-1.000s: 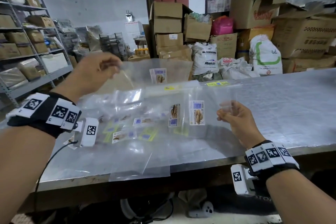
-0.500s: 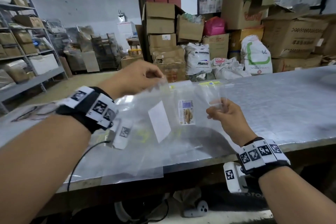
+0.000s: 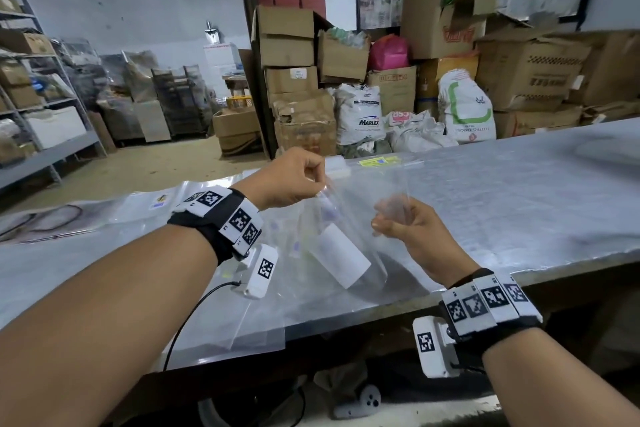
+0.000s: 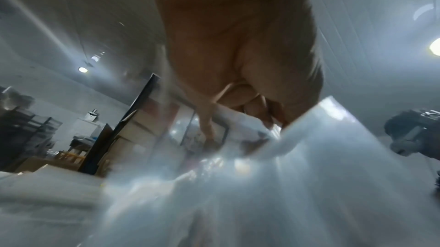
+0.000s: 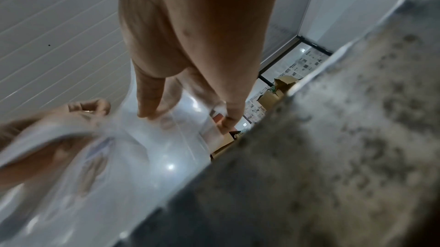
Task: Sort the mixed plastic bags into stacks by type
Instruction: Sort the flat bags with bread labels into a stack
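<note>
Since the earlier frame your hands have closed together. Your left hand [image 3: 294, 180] and right hand [image 3: 407, 224] each pinch the top edge of the clear, glossy plastic bag [image 3: 349, 232], which hangs above the metal table [image 3: 519, 204]. Flat bags [image 3: 242, 322] lie at 6 o'clock; cardboard boxes [image 3: 287, 45] stand at 12 o'clock.

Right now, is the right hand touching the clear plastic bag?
Touching. In the head view the right hand pinches the top edge of the clear plastic bag; the right wrist view shows its fingertips pressed against the film.

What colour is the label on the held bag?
Plain white label on the clear bag; clearest in the head view.
</note>
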